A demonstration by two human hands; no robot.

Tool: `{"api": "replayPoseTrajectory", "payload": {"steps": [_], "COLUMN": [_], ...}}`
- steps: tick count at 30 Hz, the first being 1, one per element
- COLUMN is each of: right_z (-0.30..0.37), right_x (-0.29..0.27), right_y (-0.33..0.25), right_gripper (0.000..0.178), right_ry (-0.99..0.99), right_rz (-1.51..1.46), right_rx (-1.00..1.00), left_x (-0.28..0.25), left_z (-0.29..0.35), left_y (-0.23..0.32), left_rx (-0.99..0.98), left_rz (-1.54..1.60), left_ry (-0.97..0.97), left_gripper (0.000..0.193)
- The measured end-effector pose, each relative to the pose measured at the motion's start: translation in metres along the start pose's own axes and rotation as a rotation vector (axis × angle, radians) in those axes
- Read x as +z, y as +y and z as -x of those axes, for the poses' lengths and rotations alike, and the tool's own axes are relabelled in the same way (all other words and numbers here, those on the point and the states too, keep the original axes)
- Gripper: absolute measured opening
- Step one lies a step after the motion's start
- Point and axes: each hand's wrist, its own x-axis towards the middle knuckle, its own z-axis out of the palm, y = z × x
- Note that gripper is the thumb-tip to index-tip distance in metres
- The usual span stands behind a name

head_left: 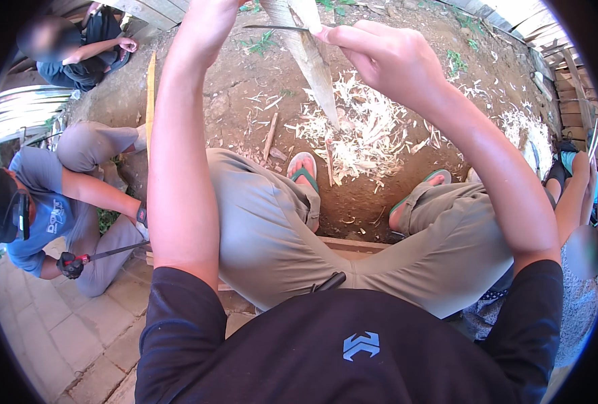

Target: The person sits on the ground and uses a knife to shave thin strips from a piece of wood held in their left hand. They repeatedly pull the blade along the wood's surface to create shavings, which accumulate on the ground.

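Observation:
At the upper edge my left hand (217, 15) is cut off by the frame, so its fingers are hidden. My right hand (385, 55) is closed at the far end of my outstretched right arm, gripping what looks like a knife. Its thin dark blade (272, 27) points left and lies across a pale wooden piece (310, 64). This piece tapers to a point low down, above the ground between my feet. The upper end of the wood runs out of view, and a bright patch near the right fingertips is too washed out to make out.
Pale wood shavings (363, 131) cover the dirt beyond my sandalled feet. A loose stick (270, 136) lies by them. To the left, a person in a cap (50, 209) holds a long blade with a red handle (83, 258). Others sit far left and at right.

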Motion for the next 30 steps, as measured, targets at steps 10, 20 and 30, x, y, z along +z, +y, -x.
{"api": "replayPoseTrajectory", "payload": {"steps": [10,20,30], "right_z": [-0.005,0.008,0.001], "right_x": [-0.017,-0.013,-0.025], "right_y": [0.008,0.009,-0.005], "right_gripper": [0.034,0.038,0.036], "right_ry": [-0.11,-0.092,-0.322], "right_rz": [0.019,-0.038,0.036], "right_rx": [-0.111,-0.076,-0.068], "left_x": [-0.046,-0.057,-0.033], "left_z": [-0.009,-0.015,-0.007], "left_y": [-0.029,-0.042,-0.015], "left_rx": [0.055,0.076,0.127], "left_rz": [0.02,0.324,0.131], "left_ry": [0.048,0.103,0.057], "left_gripper": [0.048,0.045,0.043]}}
